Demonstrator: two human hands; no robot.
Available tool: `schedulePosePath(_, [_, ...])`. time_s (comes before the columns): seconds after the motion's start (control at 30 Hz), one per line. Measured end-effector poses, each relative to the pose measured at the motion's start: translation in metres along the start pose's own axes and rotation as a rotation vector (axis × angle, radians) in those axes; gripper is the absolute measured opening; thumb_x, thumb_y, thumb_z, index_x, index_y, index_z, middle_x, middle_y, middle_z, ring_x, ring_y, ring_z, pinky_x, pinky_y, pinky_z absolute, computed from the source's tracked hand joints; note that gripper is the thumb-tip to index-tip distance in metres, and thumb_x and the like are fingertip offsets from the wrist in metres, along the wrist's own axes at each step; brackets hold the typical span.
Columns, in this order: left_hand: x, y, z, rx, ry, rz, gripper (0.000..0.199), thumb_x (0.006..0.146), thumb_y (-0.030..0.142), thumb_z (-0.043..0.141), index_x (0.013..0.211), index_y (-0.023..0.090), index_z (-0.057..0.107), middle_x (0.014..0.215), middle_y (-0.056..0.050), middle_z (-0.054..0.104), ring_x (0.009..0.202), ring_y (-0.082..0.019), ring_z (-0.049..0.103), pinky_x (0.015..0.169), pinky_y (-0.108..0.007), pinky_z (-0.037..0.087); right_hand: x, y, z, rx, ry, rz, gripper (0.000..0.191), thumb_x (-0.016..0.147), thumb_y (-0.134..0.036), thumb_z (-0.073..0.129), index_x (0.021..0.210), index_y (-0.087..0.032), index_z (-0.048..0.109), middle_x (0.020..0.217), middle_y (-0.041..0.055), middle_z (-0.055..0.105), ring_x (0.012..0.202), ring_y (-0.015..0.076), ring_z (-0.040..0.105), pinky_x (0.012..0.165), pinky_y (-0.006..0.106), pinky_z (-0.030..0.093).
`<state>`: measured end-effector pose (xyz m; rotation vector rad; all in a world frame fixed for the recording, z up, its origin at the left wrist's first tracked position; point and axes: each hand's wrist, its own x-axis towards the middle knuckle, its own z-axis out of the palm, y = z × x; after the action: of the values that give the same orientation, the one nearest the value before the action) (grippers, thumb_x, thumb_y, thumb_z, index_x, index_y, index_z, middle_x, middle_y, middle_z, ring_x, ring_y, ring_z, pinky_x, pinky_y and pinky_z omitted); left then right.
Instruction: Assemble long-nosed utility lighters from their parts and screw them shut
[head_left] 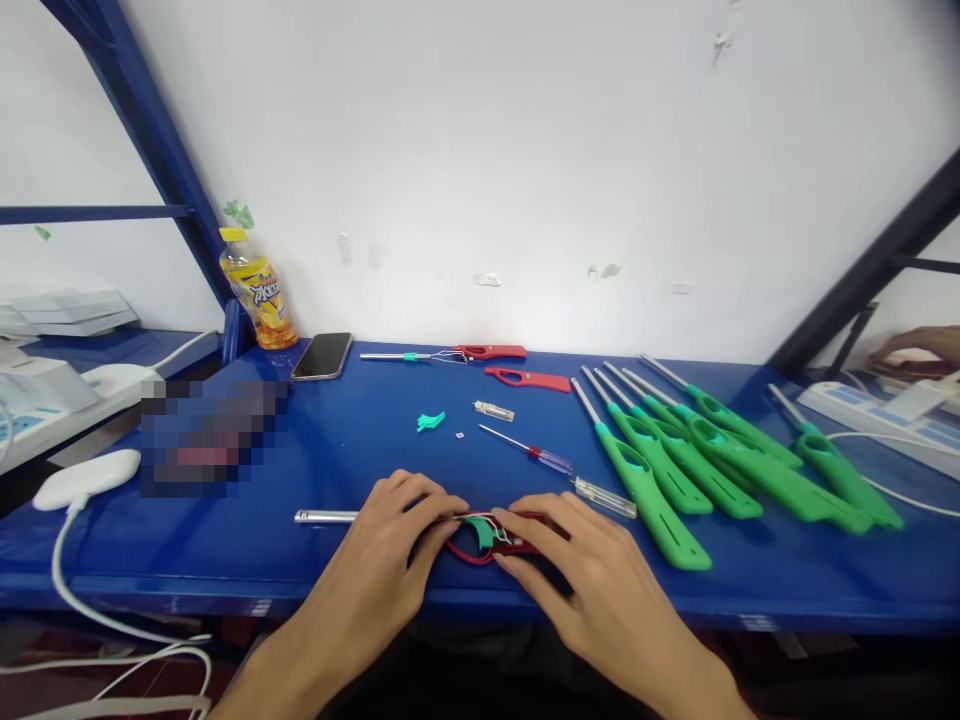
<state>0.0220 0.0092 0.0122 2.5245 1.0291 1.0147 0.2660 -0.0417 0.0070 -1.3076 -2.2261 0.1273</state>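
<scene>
An opened red long-necked lighter (457,552) lies near the table's front edge. Its metal tube (326,517) points left, and a green trigger (481,533) and thin white wires show inside the handle. My left hand (390,535) pinches it where tube and handle meet. With fingers and thumb closed on the handle, my right hand (592,570) grips the other end and partly hides it. Just beyond are a purple-handled screwdriver (553,460), clear fuel tanks (604,497) (493,411) and a loose teal trigger (430,422).
Several green lighters (660,510) lie on the right. Farther back are a red half shell (536,381), another red lighter (491,352), a phone (322,357) and a drink bottle (259,295). A white charger (86,478) sits left; a person's hand (915,350) shows far right.
</scene>
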Motion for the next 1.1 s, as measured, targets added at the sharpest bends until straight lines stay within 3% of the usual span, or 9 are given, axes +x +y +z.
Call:
schedulePosePath(0.37, [-0.0028,-0.0009,-0.0011,-0.024,-0.008,-0.010,0.021,0.109,0.018,0.054,0.115,0.027,0.073,0.108,-0.003,0.067,0.104,-0.022,0.058,0.090,-0.036,0.053,-0.0016,0.0009,-0.0005,0.055,0.090,-0.043,0.025,0.110,-0.028,0.056,0.131,-0.032,0.068,0.129,0.0031,0.071,0.108,0.0228,0.069,0.095,0.041,0.059])
schedulePosePath(0.57, [-0.0018,0.0037,-0.0019,0.024,-0.037,-0.043,0.022,0.110,0.020,0.051,0.114,0.027,0.071,0.111,-0.004,0.064,0.106,-0.024,0.057,0.093,-0.041,0.052,0.0002,-0.0014,-0.0029,0.061,0.035,-0.012,0.024,0.111,-0.028,0.053,0.129,-0.032,0.068,0.129,0.0029,0.070,0.110,0.0226,0.069,0.096,0.041,0.058])
schedulePosePath(0.73, [-0.0043,0.0063,-0.0021,0.089,-0.028,0.004,0.014,0.105,0.033,0.066,0.117,0.026,0.068,0.113,-0.005,0.064,0.108,-0.027,0.055,0.098,-0.048,0.048,0.0007,-0.0014,-0.0043,0.056,0.008,0.002,0.024,0.111,-0.028,0.052,0.131,-0.032,0.067,0.128,0.0038,0.070,0.111,0.0237,0.068,0.097,0.041,0.057])
schedulePosePath(1.1, [-0.0081,0.0075,-0.0010,0.137,-0.048,0.068,0.022,0.102,0.030,0.071,0.122,0.025,0.061,0.115,-0.005,0.064,0.109,-0.028,0.054,0.098,-0.048,0.045,0.0015,-0.0022,-0.0033,0.078,-0.006,0.018,0.026,0.111,-0.028,0.053,0.133,-0.033,0.065,0.127,0.0028,0.070,0.109,0.0235,0.067,0.095,0.042,0.057])
